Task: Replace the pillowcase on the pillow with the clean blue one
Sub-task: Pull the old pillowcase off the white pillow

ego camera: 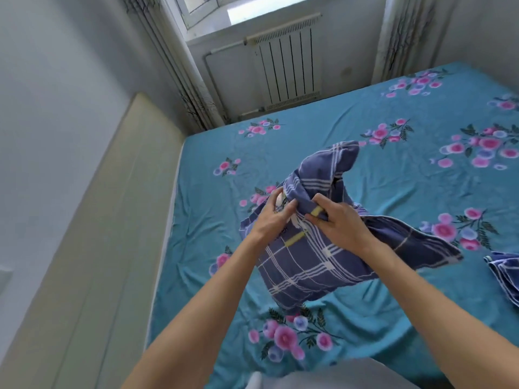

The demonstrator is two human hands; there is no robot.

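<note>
A blue plaid pillowcase [309,265] covers a pillow held up over the teal flowered bed sheet [393,122]. A small white patch of the pillow [280,198] shows at the case's opening, near my fingers. My left hand [271,217] grips the cloth at the opening's left side. My right hand [338,220] pinches the folded edge of the opening, next to a yellow stripe. A loose flap of the case trails to the right. A second blue plaid cloth [505,273] lies crumpled at the right edge of the bed.
A beige headboard panel [92,234] runs along the bed's left side against a white wall. A white radiator [289,66] stands under the window beyond the bed, with curtains [179,66] on both sides.
</note>
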